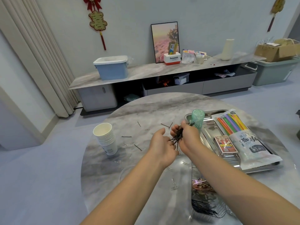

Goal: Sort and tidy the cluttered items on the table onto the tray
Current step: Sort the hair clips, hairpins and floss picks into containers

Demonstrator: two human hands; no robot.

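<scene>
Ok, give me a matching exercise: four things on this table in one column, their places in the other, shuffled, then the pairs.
1. stack of paper cups
2. card box
3. bundle of hairpins
4. pack of coloured straws

A. gripped in the right hand
B. lying along the tray's right side
C. on the bare table, left of the hands
D. in the tray, left of the straws

Pairs: 1-C, 2-D, 3-A, 4-B
</scene>
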